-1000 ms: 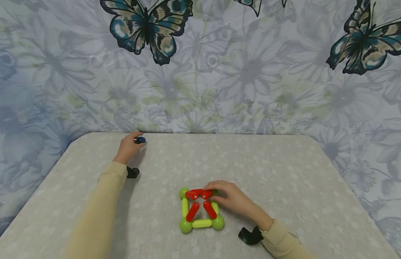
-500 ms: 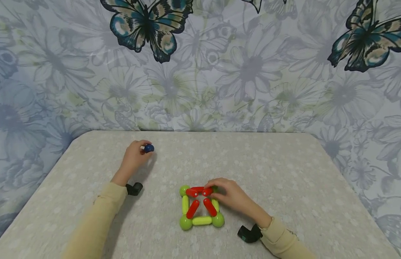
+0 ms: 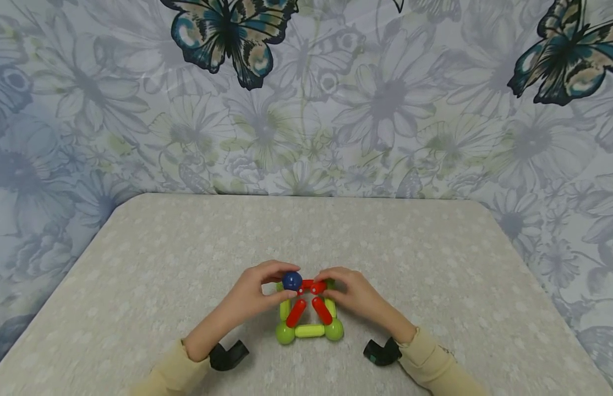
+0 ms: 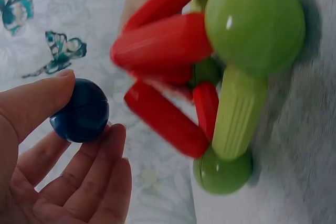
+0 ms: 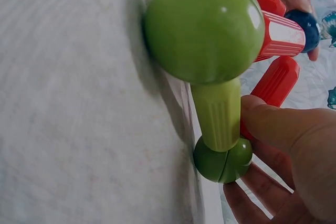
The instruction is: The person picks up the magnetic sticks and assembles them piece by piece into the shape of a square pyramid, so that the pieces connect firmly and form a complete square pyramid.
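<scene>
In the head view my left hand (image 3: pixel 254 289) pinches a dark blue ball (image 3: pixel 291 281) between thumb and fingers, over the far left corner of a square magnetic-rod frame. Green balls (image 3: pixel 333 330) mark its corners, joined along the sides by yellow-green rods (image 3: pixel 310 330). Red rods (image 3: pixel 296 313) rise from the corners and lean inward. At the far right corner my right hand (image 3: pixel 361 300) holds a red rod (image 5: pixel 278 80) near its base, fingers behind the green ball (image 5: pixel 223 159) there. The blue ball (image 4: pixel 80 111) appears apart from the red rods in the left wrist view.
The frame stands on a table with a pale patterned cloth (image 3: pixel 386 236). Behind the table's far edge hangs a flowered backdrop (image 3: pixel 306 126) with butterflies. Black wrist mounts (image 3: pixel 229 355) sit under both wrists, close to the cloth.
My left hand has carried the blue ball from the far left of the table, right and nearer, to the frame. My right hand has stayed at the far right corner.
</scene>
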Motion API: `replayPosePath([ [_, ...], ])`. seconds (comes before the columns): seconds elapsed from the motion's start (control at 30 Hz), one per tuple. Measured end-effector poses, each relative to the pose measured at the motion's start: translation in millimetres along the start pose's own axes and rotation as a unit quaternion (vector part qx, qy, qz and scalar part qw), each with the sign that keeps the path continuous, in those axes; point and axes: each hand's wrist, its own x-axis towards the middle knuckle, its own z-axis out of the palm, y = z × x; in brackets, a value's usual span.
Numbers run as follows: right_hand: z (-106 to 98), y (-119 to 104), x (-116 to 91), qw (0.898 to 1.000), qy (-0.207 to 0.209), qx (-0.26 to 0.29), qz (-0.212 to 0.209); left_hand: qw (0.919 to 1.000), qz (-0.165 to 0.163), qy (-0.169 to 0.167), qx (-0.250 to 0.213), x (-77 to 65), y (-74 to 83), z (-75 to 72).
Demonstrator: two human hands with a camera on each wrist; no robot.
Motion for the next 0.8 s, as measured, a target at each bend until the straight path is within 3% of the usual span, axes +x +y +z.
replayPosePath([
  [0.1,0.2,0.6,0.8,1.0,-0.001,0.003,-0.005,0.9999,0.005,-0.007,0.006,-0.1,3.1,9.4],
  [0.17,0.4,1.1,1.1,1.0,0.0,0.005,-0.01,0.9999,0.013,-0.006,0.01,-0.2,-5.5,15.1],
  [0.4,0.6,1.5,0.9,1.0,-0.001,0.012,-0.015,0.9996,0.014,-0.016,0.021,-0.5,-5.7,25.0],
  [0.8,-1.8,-1.2,0.7,1.0,-0.003,0.002,-0.007,0.9986,0.022,-0.013,0.046,-0.3,-2.8,28.4],
])
